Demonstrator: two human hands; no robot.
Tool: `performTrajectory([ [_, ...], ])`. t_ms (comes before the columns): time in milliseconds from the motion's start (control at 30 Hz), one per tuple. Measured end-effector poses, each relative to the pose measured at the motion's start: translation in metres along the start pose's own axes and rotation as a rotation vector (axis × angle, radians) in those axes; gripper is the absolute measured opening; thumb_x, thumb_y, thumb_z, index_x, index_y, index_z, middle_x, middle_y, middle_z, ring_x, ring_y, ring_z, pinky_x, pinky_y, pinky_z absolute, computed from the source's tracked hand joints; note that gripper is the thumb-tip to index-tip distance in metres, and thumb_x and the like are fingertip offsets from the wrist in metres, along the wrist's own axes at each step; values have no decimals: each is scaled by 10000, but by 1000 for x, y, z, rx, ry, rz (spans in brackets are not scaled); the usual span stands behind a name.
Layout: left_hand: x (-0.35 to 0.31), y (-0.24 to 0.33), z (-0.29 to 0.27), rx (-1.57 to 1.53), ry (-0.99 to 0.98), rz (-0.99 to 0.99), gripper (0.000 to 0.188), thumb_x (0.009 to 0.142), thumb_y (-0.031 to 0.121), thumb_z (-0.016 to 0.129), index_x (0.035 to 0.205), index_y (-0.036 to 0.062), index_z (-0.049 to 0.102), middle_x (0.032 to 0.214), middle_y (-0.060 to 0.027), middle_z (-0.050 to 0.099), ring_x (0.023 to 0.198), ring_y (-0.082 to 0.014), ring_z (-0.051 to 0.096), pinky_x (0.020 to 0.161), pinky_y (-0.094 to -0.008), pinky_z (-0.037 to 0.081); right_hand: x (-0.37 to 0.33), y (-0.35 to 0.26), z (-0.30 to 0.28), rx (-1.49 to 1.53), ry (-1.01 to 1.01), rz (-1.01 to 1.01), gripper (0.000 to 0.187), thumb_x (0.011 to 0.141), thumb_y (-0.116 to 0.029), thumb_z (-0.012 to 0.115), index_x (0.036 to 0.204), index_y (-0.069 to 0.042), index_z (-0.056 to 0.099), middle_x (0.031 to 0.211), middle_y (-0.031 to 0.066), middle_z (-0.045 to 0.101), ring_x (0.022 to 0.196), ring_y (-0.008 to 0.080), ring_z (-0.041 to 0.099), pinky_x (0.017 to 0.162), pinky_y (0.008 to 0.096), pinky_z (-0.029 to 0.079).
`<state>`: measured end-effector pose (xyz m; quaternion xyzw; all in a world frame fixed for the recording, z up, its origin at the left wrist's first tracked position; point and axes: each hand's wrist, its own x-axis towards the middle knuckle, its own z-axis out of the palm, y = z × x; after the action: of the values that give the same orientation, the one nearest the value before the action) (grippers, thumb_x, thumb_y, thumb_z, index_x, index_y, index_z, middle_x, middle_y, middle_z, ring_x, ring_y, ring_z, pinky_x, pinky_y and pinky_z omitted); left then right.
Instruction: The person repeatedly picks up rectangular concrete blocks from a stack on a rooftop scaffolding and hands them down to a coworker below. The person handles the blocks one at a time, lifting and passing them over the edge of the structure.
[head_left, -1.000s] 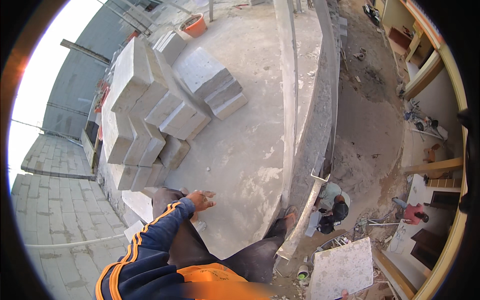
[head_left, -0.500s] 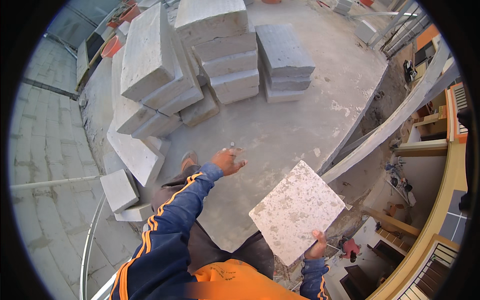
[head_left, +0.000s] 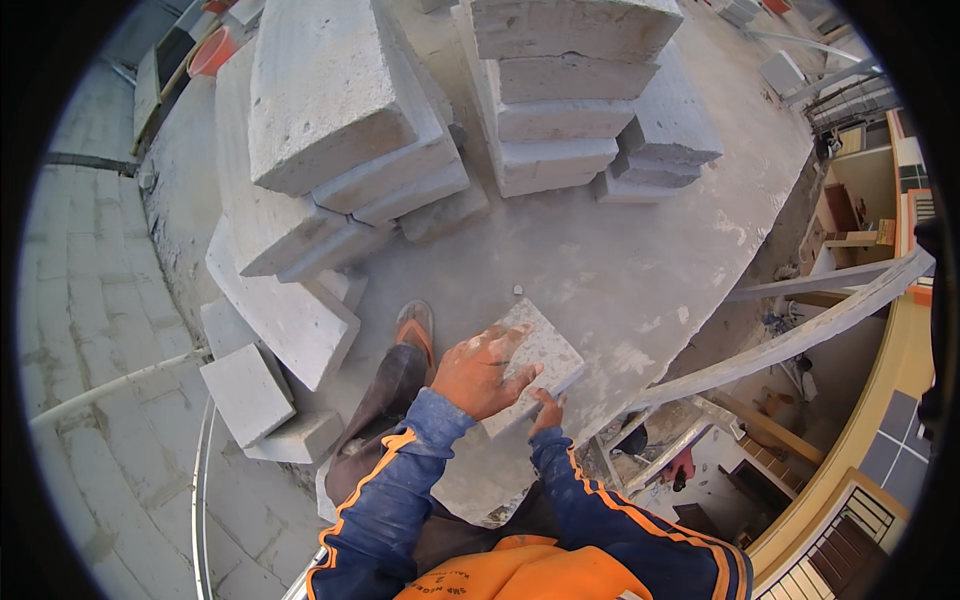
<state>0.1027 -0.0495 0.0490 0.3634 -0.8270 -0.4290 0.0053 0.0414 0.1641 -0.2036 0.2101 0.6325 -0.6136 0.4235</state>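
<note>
A pale, speckled lightweight concrete block (head_left: 545, 350) is tilted in front of me, low between my legs. My right hand (head_left: 547, 412) grips its near right edge, with fingers showing at the rim. Across the block's left side lies my left hand (head_left: 485, 370), its back upward, with thumb and forefinger bent over the face. This hand covers the block's left corner. Whether the block's far edge touches the floor I cannot tell.
Stacked pale blocks (head_left: 325, 110) rise at the front left, and another stack (head_left: 560, 120) stands ahead. Loose blocks (head_left: 250, 392) lean at the left. My sandalled foot (head_left: 415, 325) is on the concrete floor (head_left: 660, 260). At the right, the slab edge drops beside a long beam (head_left: 780, 340).
The block has moved left and away from me in my right hand. My left hand, formerly apart from it, is now on it. The view has shifted closer to the stacks.
</note>
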Motion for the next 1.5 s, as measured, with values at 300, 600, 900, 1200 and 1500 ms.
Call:
performTrajectory([
  [300, -12, -20, -3, 12, 31, 32, 538, 880, 360, 668, 1325, 86, 541, 1191, -189, 632, 1056, -362, 633, 890, -407, 521, 49, 123, 21, 408, -128, 112, 184, 764, -139, 599, 655, -129, 450, 684, 0, 457, 658, 154, 490, 662, 282, 412],
  [600, -18, 13, -8, 214, -280, -161, 572, 927, 388, 606, 1394, 77, 493, 1267, -165, 626, 1073, -290, 626, 923, -386, 491, 182, 41, 136, -161, 32, -101, 272, 752, -292, 646, 836, -34, 647, 833, 79, 635, 769, 231, 583, 745, 357, 471],
  [900, 10, -3, 51, 332, -404, -29, 698, 913, 638, 499, 1399, 137, 506, 1349, -174, 561, 1237, -346, 540, 1050, -407, 408, 158, -28, 71, -309, -625, 184, 457, 878, -326, 629, 1238, -49, 578, 1263, 136, 591, 1089, 336, 609, 921, 466, 495],
  [1200, 47, -7, 116, 440, -543, -24, 760, 894, 662, 491, 1474, 177, 412, 1452, -153, 478, 1326, -344, 462, 1104, -427, 364, 38, -130, -154, -119, -630, 301, 681, 955, -244, 585, 1482, 29, 251, 1337, 278, 528, 1178, 386, 581, 984, 468, 476],
  [1500, 20, 8, 219, 618, -789, -5, 717, 873, 547, 612, 1422, 108, 470, 1318, -180, 591, 1210, -348, 571, 1031, -413, 438, -128, -236, -399, 470, -305, -200, 627, 974, -289, 532, 1472, 18, 306, 1266, 220, 591, 1116, 295, 615, 967, 416, 485],
])
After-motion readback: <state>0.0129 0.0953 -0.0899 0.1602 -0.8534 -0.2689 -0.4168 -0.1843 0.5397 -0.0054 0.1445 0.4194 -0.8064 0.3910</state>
